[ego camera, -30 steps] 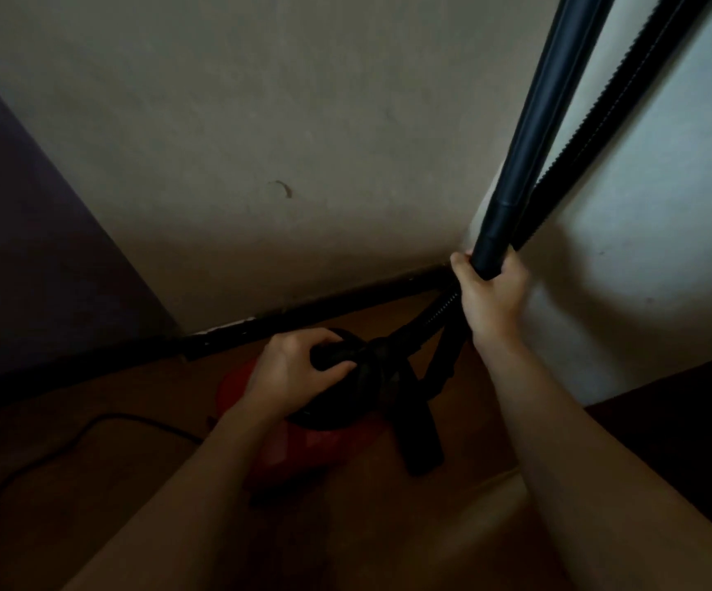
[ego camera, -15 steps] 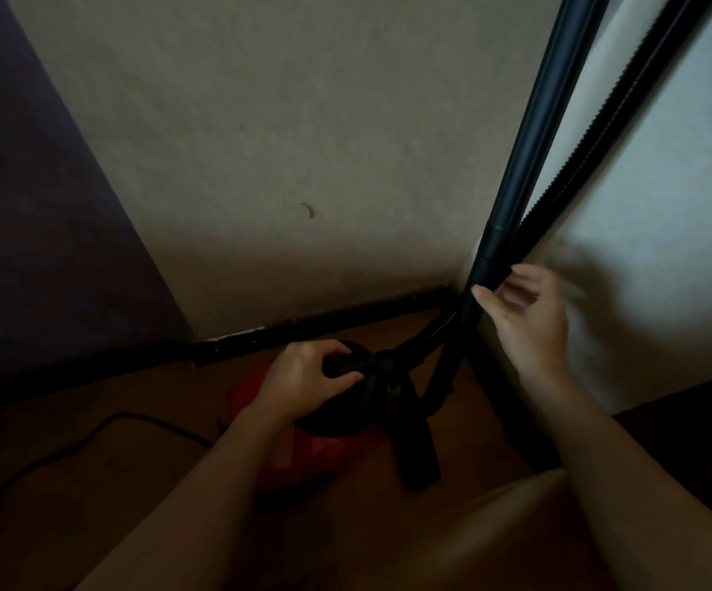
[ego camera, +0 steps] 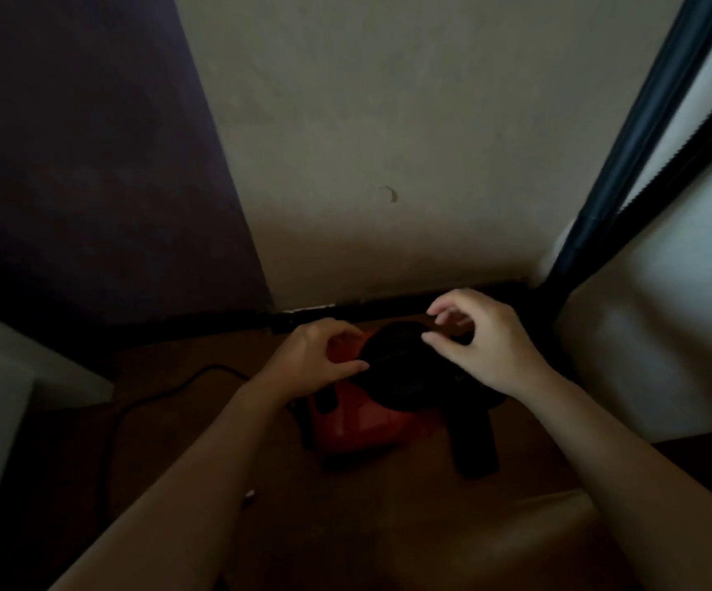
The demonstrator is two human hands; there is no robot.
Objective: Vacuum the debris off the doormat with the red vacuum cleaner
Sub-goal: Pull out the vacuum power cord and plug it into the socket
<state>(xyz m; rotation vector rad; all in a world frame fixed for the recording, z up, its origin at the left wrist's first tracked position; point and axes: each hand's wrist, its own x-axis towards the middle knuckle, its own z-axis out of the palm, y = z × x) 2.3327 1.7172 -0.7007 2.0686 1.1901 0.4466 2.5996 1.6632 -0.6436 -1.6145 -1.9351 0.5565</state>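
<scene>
The empty right hand [ego camera: 488, 349] left the wand [ego camera: 638, 134], propped at 2 o'clock to free it, joining the left hand [ego camera: 313, 360] at the vacuum [ego camera: 358, 420], its grip unclear.

Everything is looking very dim. A little light is falling on the right wall [ego camera: 665, 356], making it the palest part. The floor [ego camera: 166, 360] is sitting in deep shadow. The left hand [ego camera: 316, 360] and right hand [ego camera: 482, 347] are looking soft and blurry. Straight lines are bending near the edges.
</scene>
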